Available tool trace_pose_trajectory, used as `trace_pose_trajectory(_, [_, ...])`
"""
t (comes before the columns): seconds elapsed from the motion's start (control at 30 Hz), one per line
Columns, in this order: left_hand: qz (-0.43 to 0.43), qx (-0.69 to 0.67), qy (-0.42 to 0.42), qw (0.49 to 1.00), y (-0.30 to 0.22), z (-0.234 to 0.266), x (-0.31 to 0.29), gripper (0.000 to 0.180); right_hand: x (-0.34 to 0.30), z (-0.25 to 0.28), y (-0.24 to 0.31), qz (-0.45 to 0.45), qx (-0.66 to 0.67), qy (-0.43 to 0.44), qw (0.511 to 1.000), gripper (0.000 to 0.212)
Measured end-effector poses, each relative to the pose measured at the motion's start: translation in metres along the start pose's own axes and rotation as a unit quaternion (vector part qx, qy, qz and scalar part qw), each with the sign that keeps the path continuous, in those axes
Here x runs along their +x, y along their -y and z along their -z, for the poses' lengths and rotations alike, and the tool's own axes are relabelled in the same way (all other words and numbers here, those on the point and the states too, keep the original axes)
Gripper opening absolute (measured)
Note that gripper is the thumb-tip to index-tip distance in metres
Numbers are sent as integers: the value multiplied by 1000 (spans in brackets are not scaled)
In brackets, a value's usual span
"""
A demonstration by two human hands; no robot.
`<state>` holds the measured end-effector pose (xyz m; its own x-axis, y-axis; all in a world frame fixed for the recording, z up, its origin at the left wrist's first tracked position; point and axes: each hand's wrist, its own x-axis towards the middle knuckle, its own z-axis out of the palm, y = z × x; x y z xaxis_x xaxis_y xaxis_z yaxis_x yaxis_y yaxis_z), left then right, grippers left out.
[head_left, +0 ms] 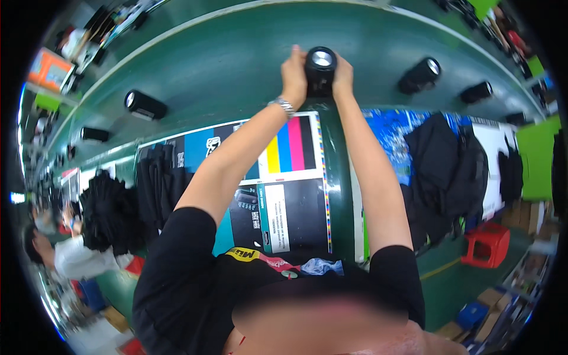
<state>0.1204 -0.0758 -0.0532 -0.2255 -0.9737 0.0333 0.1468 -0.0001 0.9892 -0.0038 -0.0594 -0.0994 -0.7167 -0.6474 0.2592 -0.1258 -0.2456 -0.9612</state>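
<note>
Fingers of the left hand (294,74) and right hand (343,77) curl closed around a black cylinder (320,70) between them, above the green belt (236,65); similar cylinders (420,75) lie beside.

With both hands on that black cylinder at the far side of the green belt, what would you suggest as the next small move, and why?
Probably set it down upright in line: the left hand and right hand grip the black cylinder from both sides, while similar cylinders lie spaced along the green belt.
</note>
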Motion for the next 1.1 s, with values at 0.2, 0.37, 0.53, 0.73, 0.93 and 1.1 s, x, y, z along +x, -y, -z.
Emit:
trace_pose_trajectory(0.2, [-15, -11, 36, 999, -38, 56, -21, 60, -26, 50, 69, -79, -29, 14, 996, 33])
trace_pose_trajectory(0.37, [-56, -17, 28, 998, -75, 136, -67, 55, -70, 175, 155, 171, -455, -95, 869, 38])
trace_pose_trajectory(0.53, [-27, -63, 41, 997, -84, 165, -121, 48, -118, 289, 152, 6, -695, -81, 714, 47])
trace_pose_trajectory(0.73, [5, -80, 52, 995, -91, 178, -175, 46, -126, 255, 209, -78, 45, -131, 987, 28])
trace_pose_trajectory(0.93, [-3, -99, 145, 985, -85, 165, -200, 49, -167, 138, 183, -245, 266, 46, 931, 29])
trace_pose_trajectory(1.1, [68, -56, 174, 981, -71, 155, -217, 30, -226, 38, 131, -288, 370, 176, 866, 39])
